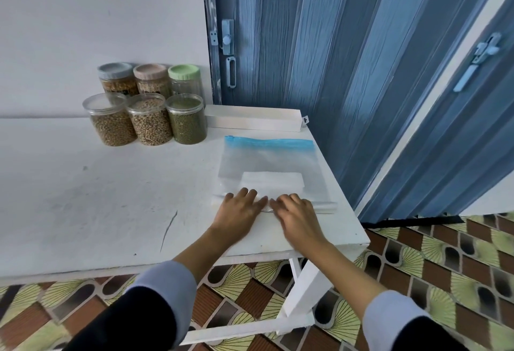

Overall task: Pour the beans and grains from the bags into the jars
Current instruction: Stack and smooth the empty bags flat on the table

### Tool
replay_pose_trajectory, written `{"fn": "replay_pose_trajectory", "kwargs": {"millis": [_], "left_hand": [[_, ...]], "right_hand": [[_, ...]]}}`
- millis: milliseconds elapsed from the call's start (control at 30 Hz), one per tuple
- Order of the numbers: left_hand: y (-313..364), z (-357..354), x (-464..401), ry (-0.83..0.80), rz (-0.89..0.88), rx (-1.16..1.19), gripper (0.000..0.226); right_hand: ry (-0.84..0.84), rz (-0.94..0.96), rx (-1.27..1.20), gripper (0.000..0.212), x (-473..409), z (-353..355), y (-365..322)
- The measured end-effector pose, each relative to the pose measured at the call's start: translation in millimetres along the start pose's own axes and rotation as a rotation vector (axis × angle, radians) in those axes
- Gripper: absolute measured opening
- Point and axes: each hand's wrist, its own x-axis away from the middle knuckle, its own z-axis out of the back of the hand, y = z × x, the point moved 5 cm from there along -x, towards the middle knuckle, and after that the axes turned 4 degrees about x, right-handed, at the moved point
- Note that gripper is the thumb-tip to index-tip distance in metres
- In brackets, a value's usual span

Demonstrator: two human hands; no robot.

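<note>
An empty clear zip bag (267, 164) with a blue zipper strip lies flat on the white table (97, 197), near its right edge. My left hand (240, 210) and my right hand (294, 215) press side by side on the bag's near end, fingers stretched flat over the folded plastic. Six jars stand against the wall at the back left. The front three hold tan beans (111, 121), speckled grain (150, 119) and green beans (186, 119) under clear lids. Behind them stand jars with a grey lid (116, 78), a pink lid (151, 78) and a green lid (184, 79).
A long white box (253, 119) lies behind the bag by the blue folding door (319, 58). The table's right edge drops to a patterned tile floor (431, 261). A white frame piece (306, 289) leans under the table's front corner.
</note>
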Motion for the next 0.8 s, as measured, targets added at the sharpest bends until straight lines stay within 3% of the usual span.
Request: {"fn": "replay_pose_trajectory", "kwargs": {"millis": [200,333,400,533,667,800], "left_hand": [[-14,4,7,0.034,-0.02,0.027,0.048],[-26,7,15,0.11,-0.022,0.158,0.028],[-32,8,20,0.157,0.029,0.273,0.008],[-36,8,28,0.214,0.215,0.473,0.017],[-45,8,19,0.154,0.389,0.516,0.025],[-48,11,10,0.082,0.508,0.531,0.011]], "right_hand": [[0.032,-0.117,-0.124,0.03,17,14,46],[0.059,-0.142,-0.153,0.026,26,16,61],[0.049,-0.189,-0.207,0.022,30,16,65],[0.025,-0.291,-0.328,0.01,30,20,70],[-0.052,-0.414,-0.395,0.012,17,12,75],[-0.047,-0.452,-0.433,0.003,9,5,77]]}}
